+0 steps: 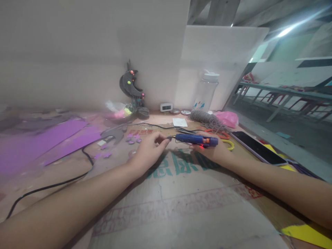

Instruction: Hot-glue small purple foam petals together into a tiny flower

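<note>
Firstly, head view, the only one supplied. The right hand [216,152] was closed around a blue glue gun [197,139], held level just above the cardboard [181,200], a little to 2 o'clock of frame centre, nozzle pointing to 9 o'clock. A red light showed under the gun. The left hand [147,152] was narrowed to a pinch, fingertips [164,141] touching the nozzle; whether a small piece lay in the pinch could not be told.

Cut purple shapes [133,139] lay loose at 10 o'clock of the left hand, beside purple sheets [52,138] and a black cable [88,157]. Judgement: cutting looked partly done; gluing was in hand, with loose shapes left over. A moon ornament [129,84] stood at 12 o'clock by the wall. Yarn [207,119] and a phone [259,148] lay around 2 o'clock, apart from the hands.
</note>
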`<state>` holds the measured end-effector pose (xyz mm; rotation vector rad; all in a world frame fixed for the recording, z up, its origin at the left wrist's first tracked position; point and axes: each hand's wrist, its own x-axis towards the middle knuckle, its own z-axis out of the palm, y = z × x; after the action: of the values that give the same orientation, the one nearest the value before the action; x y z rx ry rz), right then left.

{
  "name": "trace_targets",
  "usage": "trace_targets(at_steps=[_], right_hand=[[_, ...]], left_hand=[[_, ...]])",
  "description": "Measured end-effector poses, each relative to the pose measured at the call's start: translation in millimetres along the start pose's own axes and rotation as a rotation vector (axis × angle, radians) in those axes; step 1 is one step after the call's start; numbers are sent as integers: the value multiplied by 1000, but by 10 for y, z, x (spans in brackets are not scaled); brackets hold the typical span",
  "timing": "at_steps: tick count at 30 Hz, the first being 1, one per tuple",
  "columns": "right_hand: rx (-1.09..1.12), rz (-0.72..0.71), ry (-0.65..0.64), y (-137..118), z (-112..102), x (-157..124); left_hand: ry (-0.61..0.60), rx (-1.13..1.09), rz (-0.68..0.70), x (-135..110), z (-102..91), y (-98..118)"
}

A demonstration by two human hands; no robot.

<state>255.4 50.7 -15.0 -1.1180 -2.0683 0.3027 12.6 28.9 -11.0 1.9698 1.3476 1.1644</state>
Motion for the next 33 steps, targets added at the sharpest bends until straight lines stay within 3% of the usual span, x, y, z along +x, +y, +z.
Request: trace_targets(at_steps=[33], right_hand=[[53, 16, 5, 106, 4, -7]], left_hand=[[9, -34, 4, -6, 5, -23]])
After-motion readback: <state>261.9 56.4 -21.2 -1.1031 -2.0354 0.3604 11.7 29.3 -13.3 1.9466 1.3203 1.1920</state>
